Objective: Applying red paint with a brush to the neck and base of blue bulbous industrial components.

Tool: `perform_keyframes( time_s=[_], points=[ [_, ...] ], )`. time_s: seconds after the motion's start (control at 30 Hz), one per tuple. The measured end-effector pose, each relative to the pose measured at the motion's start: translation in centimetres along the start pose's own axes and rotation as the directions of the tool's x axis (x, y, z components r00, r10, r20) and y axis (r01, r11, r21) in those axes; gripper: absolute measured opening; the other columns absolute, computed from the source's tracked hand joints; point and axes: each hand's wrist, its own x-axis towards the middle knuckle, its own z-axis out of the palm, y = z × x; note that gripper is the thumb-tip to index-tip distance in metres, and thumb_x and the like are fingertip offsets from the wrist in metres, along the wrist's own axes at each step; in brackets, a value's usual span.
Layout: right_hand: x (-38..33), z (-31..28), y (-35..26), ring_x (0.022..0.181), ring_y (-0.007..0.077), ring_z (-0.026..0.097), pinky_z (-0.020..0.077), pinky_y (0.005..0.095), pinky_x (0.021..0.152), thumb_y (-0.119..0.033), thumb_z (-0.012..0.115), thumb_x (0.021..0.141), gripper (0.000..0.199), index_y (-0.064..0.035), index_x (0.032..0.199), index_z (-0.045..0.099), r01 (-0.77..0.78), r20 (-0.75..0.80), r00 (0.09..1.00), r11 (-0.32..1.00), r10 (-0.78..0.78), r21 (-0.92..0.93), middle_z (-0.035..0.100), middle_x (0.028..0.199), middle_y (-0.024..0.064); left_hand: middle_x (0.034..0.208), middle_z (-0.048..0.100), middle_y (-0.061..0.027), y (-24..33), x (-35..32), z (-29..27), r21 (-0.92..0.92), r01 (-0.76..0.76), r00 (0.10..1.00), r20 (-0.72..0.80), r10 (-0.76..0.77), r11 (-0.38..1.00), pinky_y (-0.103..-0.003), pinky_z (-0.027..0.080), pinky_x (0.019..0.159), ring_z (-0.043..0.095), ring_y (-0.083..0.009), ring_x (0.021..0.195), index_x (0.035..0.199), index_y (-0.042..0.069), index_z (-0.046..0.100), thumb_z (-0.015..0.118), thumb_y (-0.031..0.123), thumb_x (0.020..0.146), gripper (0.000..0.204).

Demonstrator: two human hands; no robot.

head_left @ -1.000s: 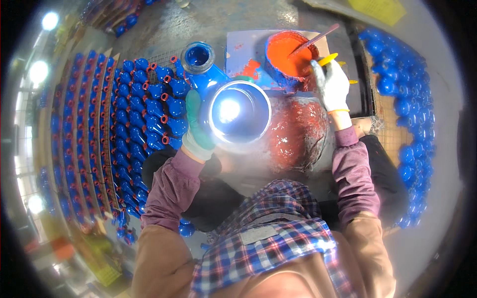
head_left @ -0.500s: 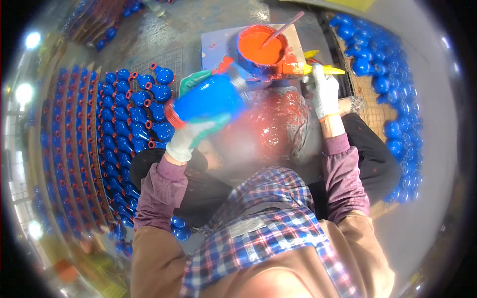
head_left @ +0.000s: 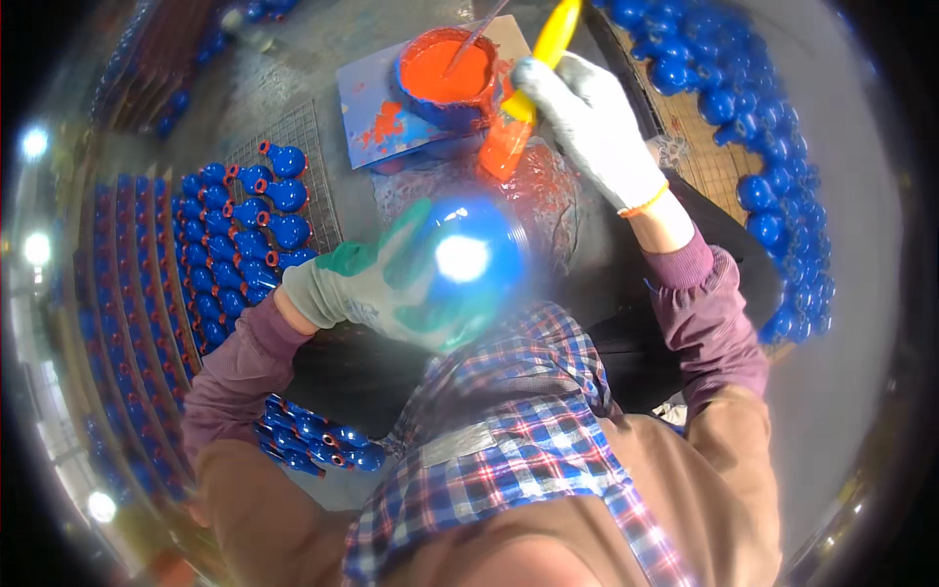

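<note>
My left hand [head_left: 396,289], in a white and green glove, grips a glossy blue painted part [head_left: 484,249] in front of my lap. The part's rounded side faces up with a bright reflection; its far end is blurred. In my white-gloved right hand [head_left: 597,127] is a paintbrush [head_left: 554,39] with a yellow handle, raised to the upper right of the part. Its orange-red bristles point down and stand apart from the blue part. Just left of the brush is a pot of orange-red paint [head_left: 430,106] with a stick leaning in it.
The pot stands on a paint-smeared board [head_left: 364,137]. Below it lies a red-stained wrinkled sheet [head_left: 553,191]. Rows of blue parts with red ends [head_left: 235,220] sit on wire mesh [head_left: 318,147] at left. More blue parts [head_left: 743,108] crowd a rack at right.
My left hand has brought the blue part closer to me and turned it, so its red end no longer shows. The brush has come up off the pot's side, its bristles now pointing down.
</note>
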Motion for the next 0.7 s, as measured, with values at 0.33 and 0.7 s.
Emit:
perform_keyframes(
  time_s=[0.33, 0.7],
  points=[
    [-1.5, 0.2, -0.7, 0.073, 0.0236, 0.067, 0.0509, 0.0344, 0.069, -0.036, 0.058, 0.098, 0.040, 0.0035, 0.100, 0.067, 0.096, -0.014, 0.995, 0.993, -0.095, 0.067, 0.069, 0.081, 0.0148, 0.131, 0.050, -0.0060, -0.5, 1.7, 0.8, 0.097, -0.041, 0.998, -0.037, 0.044, 0.994, -0.058, 0.054, 0.091, 0.049, -0.0433, 0.119, 0.129, 0.029, 0.057, 0.061, 0.047, 0.085, 0.048],
    [-7.4, 1.0, 0.3, 0.079, 0.0272, 0.068, 0.0522, 0.0321, 0.070, -0.018, 0.062, 0.096, 0.023, 0.0016, 0.107, 0.065, 0.270, -0.335, 0.917, 0.955, -0.216, 0.126, 0.068, 0.089, 0.0141, 0.130, 0.052, -0.0111, 1.8, -1.6, 1.9, -0.140, 0.491, 0.867, 0.182, -0.465, 0.860, -0.052, 0.050, 0.094, 0.051, -0.0438, 0.118, 0.115, 0.032, 0.067, 0.081, 0.022, 0.068, 0.050]
  ],
)
